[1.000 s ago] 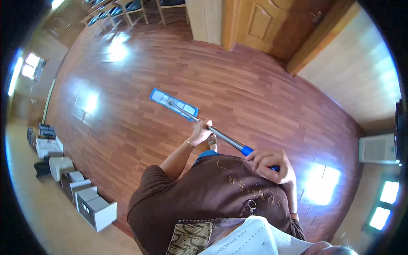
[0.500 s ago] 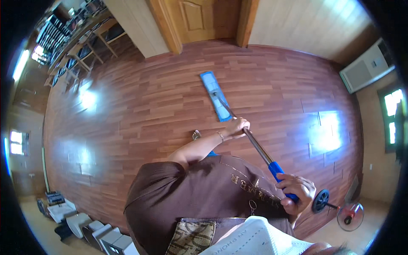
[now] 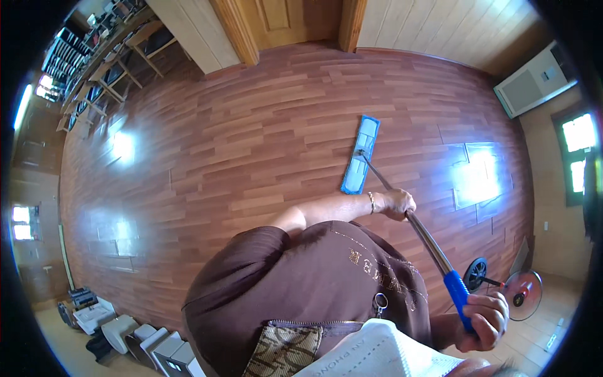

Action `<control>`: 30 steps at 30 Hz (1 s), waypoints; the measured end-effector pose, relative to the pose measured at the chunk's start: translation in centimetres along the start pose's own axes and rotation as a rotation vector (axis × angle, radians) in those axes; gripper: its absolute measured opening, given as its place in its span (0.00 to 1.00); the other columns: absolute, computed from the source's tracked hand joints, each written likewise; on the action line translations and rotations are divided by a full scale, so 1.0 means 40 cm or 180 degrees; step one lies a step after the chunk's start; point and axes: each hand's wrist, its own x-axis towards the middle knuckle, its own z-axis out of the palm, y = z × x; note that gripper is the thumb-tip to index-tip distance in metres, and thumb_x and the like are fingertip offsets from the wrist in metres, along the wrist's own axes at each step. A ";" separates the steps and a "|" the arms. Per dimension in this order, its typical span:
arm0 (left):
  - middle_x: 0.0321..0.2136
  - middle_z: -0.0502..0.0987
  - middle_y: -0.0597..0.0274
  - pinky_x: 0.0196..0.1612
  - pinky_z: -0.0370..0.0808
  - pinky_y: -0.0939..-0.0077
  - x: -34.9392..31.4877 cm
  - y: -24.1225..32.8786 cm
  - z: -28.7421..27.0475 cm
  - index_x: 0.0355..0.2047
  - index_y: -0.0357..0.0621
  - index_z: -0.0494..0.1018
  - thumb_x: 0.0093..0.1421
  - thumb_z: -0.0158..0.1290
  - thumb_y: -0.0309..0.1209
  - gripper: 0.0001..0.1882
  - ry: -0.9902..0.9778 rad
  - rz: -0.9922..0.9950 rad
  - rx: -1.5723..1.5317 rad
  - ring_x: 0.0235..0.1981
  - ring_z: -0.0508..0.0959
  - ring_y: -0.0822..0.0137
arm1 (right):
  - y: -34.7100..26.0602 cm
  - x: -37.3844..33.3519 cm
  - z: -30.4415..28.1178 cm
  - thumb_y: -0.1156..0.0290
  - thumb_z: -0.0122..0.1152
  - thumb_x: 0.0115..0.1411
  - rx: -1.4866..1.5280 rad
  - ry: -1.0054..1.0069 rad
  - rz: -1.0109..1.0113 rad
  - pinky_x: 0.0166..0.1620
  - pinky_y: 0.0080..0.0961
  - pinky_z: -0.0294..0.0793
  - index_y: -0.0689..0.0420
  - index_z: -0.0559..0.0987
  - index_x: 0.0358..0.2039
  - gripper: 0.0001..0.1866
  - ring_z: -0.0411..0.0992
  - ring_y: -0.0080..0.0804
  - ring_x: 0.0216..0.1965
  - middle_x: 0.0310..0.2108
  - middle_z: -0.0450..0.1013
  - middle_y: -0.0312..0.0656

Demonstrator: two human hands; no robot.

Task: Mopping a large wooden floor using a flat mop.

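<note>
A flat mop (image 3: 360, 152) with a blue-edged, pale blue rectangular head lies flat on the wood-look floor (image 3: 251, 138), ahead of me and slightly right. Its metal pole slants back toward me and ends in a blue grip. My left hand (image 3: 398, 204) reaches across my body, wearing a bracelet, and is closed round the pole's middle. Down at the lower right, my right hand (image 3: 483, 320) wraps round the blue grip (image 3: 457, 292) near its top end.
A standing fan (image 3: 522, 295) with a round dark base is at the right. A white air conditioner (image 3: 534, 88) stands by the right wall. Chairs (image 3: 113, 72) line a long counter at far left. Boxes and appliances (image 3: 119, 333) sit at lower left. A wooden door (image 3: 289, 22) is ahead.
The mop head has slid to the right across the floor and turned, its far end now leaning right. Both hands have moved rightward with the pole, still gripping it.
</note>
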 end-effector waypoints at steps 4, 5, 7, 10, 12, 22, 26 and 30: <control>0.23 0.78 0.53 0.34 0.76 0.57 -0.087 0.094 -0.033 0.18 0.47 0.75 0.47 0.53 0.41 0.12 -0.0106 -0.0255 0.0146 0.29 0.79 0.49 | -0.035 -0.034 -0.017 0.60 0.48 0.56 0.0142 0.0620 0.0002 0.23 0.30 0.57 0.59 0.74 0.29 0.15 0.67 0.35 0.16 0.14 0.69 0.41; 0.22 0.78 0.53 0.34 0.76 0.57 -0.115 0.118 -0.043 0.18 0.47 0.75 0.46 0.53 0.41 0.11 -0.0195 -0.0337 0.0217 0.29 0.79 0.49 | -0.043 -0.039 -0.025 0.59 0.48 0.56 0.0276 0.0701 -0.0030 0.23 0.31 0.56 0.59 0.73 0.29 0.15 0.67 0.35 0.16 0.14 0.68 0.41; 0.22 0.78 0.53 0.34 0.76 0.57 -0.190 0.139 -0.053 0.17 0.47 0.75 0.45 0.52 0.40 0.11 0.0057 -0.0514 0.0080 0.28 0.79 0.49 | -0.039 -0.032 -0.010 0.54 0.42 0.61 0.0381 0.0823 -0.0278 0.20 0.29 0.54 0.58 0.73 0.27 0.20 0.64 0.32 0.15 0.13 0.66 0.39; 0.18 0.75 0.51 0.29 0.74 0.53 -0.328 0.149 -0.057 0.15 0.45 0.72 0.42 0.52 0.34 0.07 0.0628 -0.0679 0.0112 0.23 0.77 0.46 | -0.053 -0.009 0.043 0.49 0.40 0.64 0.0852 0.0807 -0.0370 0.18 0.26 0.54 0.57 0.72 0.24 0.24 0.61 0.29 0.13 0.13 0.65 0.37; 0.18 0.75 0.51 0.28 0.73 0.53 -0.446 0.150 -0.065 0.14 0.45 0.71 0.42 0.53 0.35 0.09 0.1009 -0.1077 -0.0089 0.23 0.76 0.46 | -0.082 0.046 0.108 0.49 0.38 0.66 0.1335 0.0378 -0.0395 0.18 0.25 0.58 0.58 0.72 0.26 0.26 0.62 0.28 0.14 0.14 0.66 0.38; 0.15 0.72 0.54 0.26 0.71 0.55 -0.998 0.141 -0.042 0.12 0.46 0.66 0.44 0.52 0.35 0.11 0.1905 -0.2191 0.0543 0.22 0.75 0.48 | -0.285 0.073 0.472 0.46 0.47 0.63 0.2699 0.0144 -0.0255 0.21 0.29 0.60 0.59 0.72 0.19 0.28 0.65 0.32 0.16 0.14 0.68 0.41; 0.16 0.71 0.52 0.26 0.70 0.56 -1.188 0.136 -0.009 0.13 0.44 0.65 0.43 0.53 0.34 0.11 0.2122 -0.2525 0.0696 0.23 0.74 0.48 | -0.364 0.034 0.584 0.48 0.53 0.60 0.3190 -0.0355 0.0487 0.35 0.40 0.68 0.59 0.73 0.20 0.25 0.71 0.37 0.23 0.17 0.70 0.41; 0.15 0.69 0.53 0.24 0.68 0.59 -1.365 0.113 0.062 0.13 0.44 0.64 0.41 0.53 0.32 0.10 0.2377 -0.2784 0.1294 0.21 0.72 0.49 | -0.406 0.011 0.673 0.61 0.53 0.58 0.4091 -0.1454 0.0810 0.44 0.47 0.71 0.63 0.78 0.22 0.17 0.76 0.46 0.31 0.22 0.75 0.47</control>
